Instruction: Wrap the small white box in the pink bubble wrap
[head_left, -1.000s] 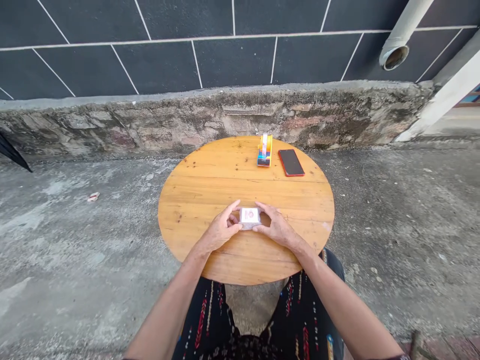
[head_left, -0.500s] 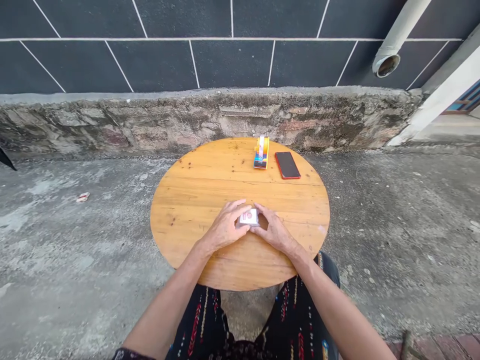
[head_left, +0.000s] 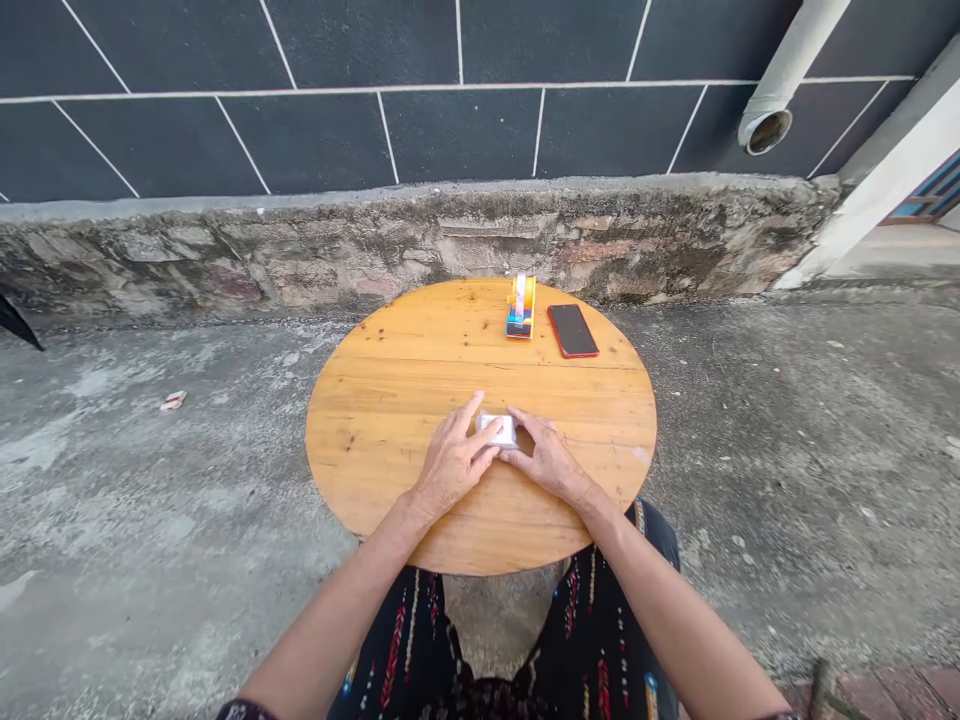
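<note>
A small flat white pack [head_left: 495, 431], apparently in clear plastic, lies on the round wooden table [head_left: 375, 400] between my hands. My left hand [head_left: 452, 455] is open on its left side, fingers spread. Its index finger lies over the pack's top and its thumb is at the near edge. My right hand [head_left: 551, 458] curves round the right end, fingertips at the far corner and thumb at the near one. What is printed on the pack is too small to read, and the finger covers part of it.
A yellow and blue tape dispenser [head_left: 520, 308] stands at the table's far side, with a red-edged phone [head_left: 573, 331] lying to its right. Beyond the table runs a low stone wall base [head_left: 300, 250] under dark tiles. A pipe [head_left: 780, 100] hangs at upper right.
My left hand has loosened and spread, its index finger now across the top of the pack. My right hand stays in place. The view has shifted slightly.
</note>
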